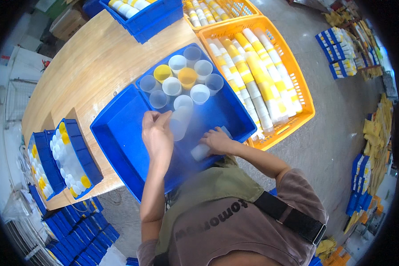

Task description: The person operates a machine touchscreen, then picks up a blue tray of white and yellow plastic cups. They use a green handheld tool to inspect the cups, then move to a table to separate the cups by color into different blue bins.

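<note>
My left hand (158, 134) pinches a clear plastic cup (178, 129) above the blue tray (235, 116) in front of me. My right hand (217, 141), low in that tray near my body, is closed around a pale translucent cylinder (201, 152), which looks like a cup or short stack of cups; its far end shows past my fingers. Farther back in the tray stand several cups, mouths up: frosted and white ones (172, 86) and a yellow one (162, 72). One white cup (182, 102) stands just beyond the cup in my left hand.
A second blue tray (119, 128) adjoins on the left. At right, an orange basket (307, 99) holds long stacks of white and yellow cups; another orange basket (248, 8) lies behind. Filled blue bins (153, 22) (82, 155) rest on the wooden table (82, 66). Blue crates (77, 237) are stacked lower left.
</note>
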Demonstrator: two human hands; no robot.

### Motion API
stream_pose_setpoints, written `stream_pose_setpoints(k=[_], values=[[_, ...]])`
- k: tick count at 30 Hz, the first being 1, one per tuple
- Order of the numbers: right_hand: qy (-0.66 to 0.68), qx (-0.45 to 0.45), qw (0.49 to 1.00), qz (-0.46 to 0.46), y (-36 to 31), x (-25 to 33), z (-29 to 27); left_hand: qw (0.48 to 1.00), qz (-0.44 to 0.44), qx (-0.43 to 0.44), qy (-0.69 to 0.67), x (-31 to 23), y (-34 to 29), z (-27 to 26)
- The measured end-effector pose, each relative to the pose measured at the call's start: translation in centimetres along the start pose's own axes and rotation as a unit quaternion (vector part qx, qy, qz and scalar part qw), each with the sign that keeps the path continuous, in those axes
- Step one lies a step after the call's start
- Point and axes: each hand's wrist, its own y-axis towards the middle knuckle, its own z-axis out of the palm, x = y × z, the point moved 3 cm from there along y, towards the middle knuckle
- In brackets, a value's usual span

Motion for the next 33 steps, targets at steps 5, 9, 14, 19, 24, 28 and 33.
stream_pose_setpoints(k=[5,9,14,19,24,28,33], values=[[-0.048,0.024,0.998,0.016,-0.5,0.4,-2.1,0.988,0.037,0.067,0.133,1.9,0.5,2.0],[-0.028,0.063,0.993,0.1,-1.6,-1.0,-5.9,0.987,-0.011,0.068,0.144,3.2,1.6,4.2],[0.355,0.009,0.899,0.255,-2.4,-3.9,-7.9,0.974,0.057,0.201,-0.091,0.3,-2.2,3.2],[0.847,-0.147,0.466,0.207,-3.7,0.6,-4.1,0.963,0.127,0.207,-0.119,-4.0,-5.6,3.9],[0.921,-0.157,0.328,0.138,-2.8,1.5,-4.8,0.977,0.172,0.097,-0.085,-5.5,-5.5,1.2],[0.92,-0.233,0.298,0.102,-2.8,-0.1,-7.3,0.983,0.177,0.019,-0.032,-6.2,-5.3,-0.6],[0.942,-0.054,0.32,0.085,-3.8,4.4,-5.8,0.973,0.224,-0.052,-0.021,-6.2,-5.3,-0.7]])
